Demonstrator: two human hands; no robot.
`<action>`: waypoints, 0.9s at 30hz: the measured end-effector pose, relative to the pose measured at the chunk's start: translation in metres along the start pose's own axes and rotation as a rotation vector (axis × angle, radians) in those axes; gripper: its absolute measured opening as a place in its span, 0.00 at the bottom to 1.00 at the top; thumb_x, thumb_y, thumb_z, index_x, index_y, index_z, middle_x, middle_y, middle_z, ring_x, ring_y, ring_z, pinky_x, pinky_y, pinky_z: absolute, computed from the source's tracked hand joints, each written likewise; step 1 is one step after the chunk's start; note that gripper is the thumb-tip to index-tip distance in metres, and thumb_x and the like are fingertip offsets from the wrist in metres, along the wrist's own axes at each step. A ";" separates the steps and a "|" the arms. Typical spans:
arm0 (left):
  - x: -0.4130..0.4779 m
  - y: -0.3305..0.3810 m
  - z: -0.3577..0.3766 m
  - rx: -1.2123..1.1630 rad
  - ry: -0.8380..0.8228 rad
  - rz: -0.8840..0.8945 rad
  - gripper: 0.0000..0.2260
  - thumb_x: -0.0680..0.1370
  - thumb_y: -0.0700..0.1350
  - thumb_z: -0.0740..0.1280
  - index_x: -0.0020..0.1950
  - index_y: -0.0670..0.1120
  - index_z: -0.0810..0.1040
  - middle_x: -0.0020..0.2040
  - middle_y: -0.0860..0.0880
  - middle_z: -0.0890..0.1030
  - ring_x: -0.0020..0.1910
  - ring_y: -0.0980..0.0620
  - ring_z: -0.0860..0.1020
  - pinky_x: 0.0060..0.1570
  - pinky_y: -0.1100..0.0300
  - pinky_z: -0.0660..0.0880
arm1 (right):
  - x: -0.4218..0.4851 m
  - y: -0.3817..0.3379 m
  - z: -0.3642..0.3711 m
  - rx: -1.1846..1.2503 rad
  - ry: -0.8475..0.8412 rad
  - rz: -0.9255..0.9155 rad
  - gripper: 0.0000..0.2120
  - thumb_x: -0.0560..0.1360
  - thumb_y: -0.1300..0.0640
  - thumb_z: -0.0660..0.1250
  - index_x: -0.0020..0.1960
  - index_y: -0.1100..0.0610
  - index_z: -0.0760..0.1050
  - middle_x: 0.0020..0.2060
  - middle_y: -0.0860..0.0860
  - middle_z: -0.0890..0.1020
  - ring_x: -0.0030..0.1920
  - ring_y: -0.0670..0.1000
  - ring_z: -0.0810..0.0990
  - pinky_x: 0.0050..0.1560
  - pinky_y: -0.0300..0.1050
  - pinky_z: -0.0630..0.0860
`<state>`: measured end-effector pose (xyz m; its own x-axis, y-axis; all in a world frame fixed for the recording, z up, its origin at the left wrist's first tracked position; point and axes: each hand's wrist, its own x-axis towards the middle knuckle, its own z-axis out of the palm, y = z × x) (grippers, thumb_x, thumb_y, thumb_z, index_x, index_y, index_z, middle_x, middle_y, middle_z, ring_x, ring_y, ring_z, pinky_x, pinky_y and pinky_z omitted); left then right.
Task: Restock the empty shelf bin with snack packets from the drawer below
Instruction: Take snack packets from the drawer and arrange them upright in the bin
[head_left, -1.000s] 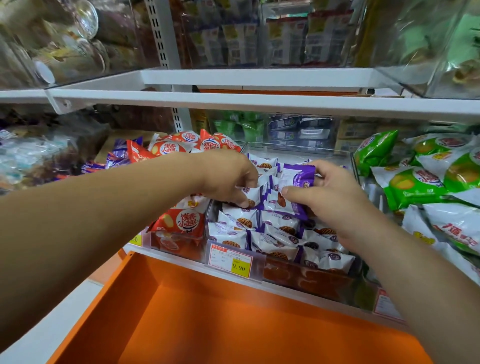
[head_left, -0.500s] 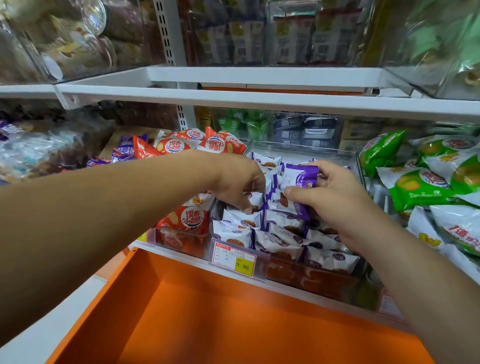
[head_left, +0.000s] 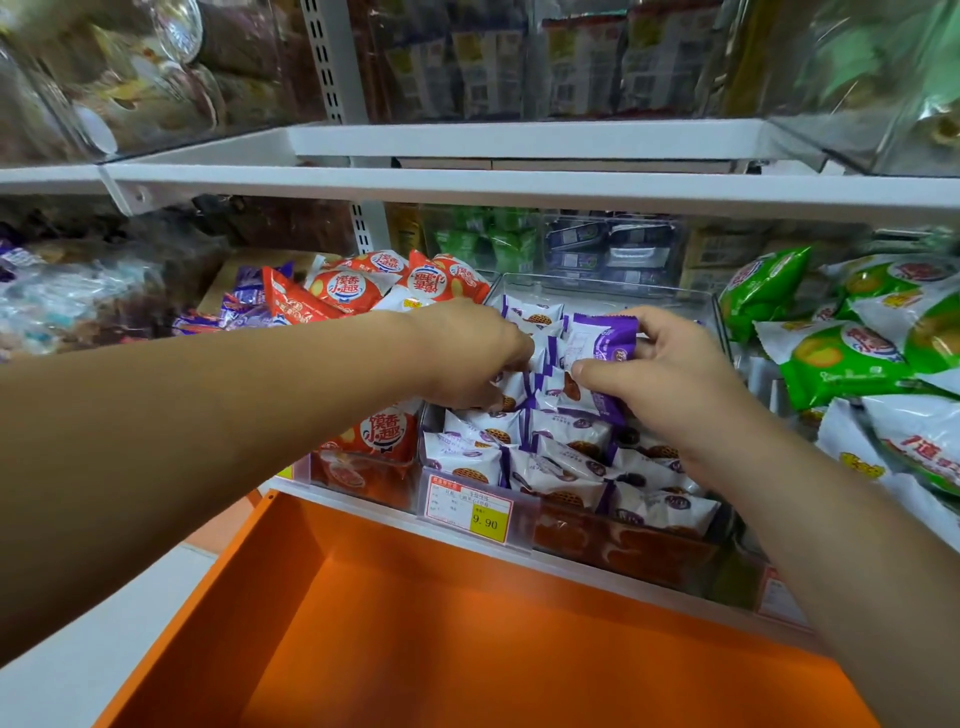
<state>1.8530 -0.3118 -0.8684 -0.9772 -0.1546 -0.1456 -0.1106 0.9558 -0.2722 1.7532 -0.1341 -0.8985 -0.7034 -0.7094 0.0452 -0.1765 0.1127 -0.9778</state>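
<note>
Both bare forearms reach forward and converge, the left from the lower left, the right from the lower right. The left hand (head_left: 467, 358) lies palm down, fingers curled downward, what they grip hidden. Just beside it, the right hand (head_left: 670, 384) pinches a purple packet (head_left: 602, 340) between thumb and curled fingers.

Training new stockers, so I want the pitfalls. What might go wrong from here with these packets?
The packets at the front of the clear bin are piled high; more pushing could spill some into the orange drawer. The right hand holds a purple packet close beside the left hand, whose fingers are down in the row; wedging it in might crush the snacks.
</note>
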 end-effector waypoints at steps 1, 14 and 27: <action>-0.001 0.000 0.000 -0.009 0.014 -0.002 0.14 0.78 0.54 0.70 0.61 0.51 0.76 0.48 0.53 0.78 0.43 0.49 0.72 0.43 0.58 0.66 | 0.000 -0.001 0.000 -0.019 0.026 -0.001 0.15 0.71 0.64 0.74 0.52 0.49 0.80 0.40 0.52 0.87 0.44 0.59 0.86 0.51 0.60 0.84; -0.013 -0.028 0.013 -0.288 0.089 -0.030 0.17 0.68 0.58 0.74 0.45 0.46 0.84 0.40 0.47 0.82 0.41 0.46 0.80 0.43 0.50 0.78 | 0.060 -0.042 0.010 -1.023 -0.123 0.022 0.23 0.72 0.56 0.75 0.64 0.53 0.72 0.47 0.52 0.80 0.41 0.52 0.82 0.41 0.48 0.82; -0.031 -0.024 0.023 -0.258 0.251 -0.040 0.13 0.74 0.58 0.74 0.50 0.49 0.84 0.43 0.53 0.82 0.58 0.45 0.77 0.58 0.52 0.74 | 0.097 -0.036 0.062 -1.287 -0.583 -0.176 0.01 0.72 0.60 0.72 0.41 0.58 0.82 0.40 0.55 0.86 0.40 0.58 0.83 0.42 0.48 0.82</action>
<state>1.8901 -0.3359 -0.8797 -0.9818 -0.1572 0.1069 -0.1601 0.9869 -0.0189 1.7343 -0.2505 -0.8717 -0.2832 -0.9250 -0.2531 -0.9452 0.3140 -0.0898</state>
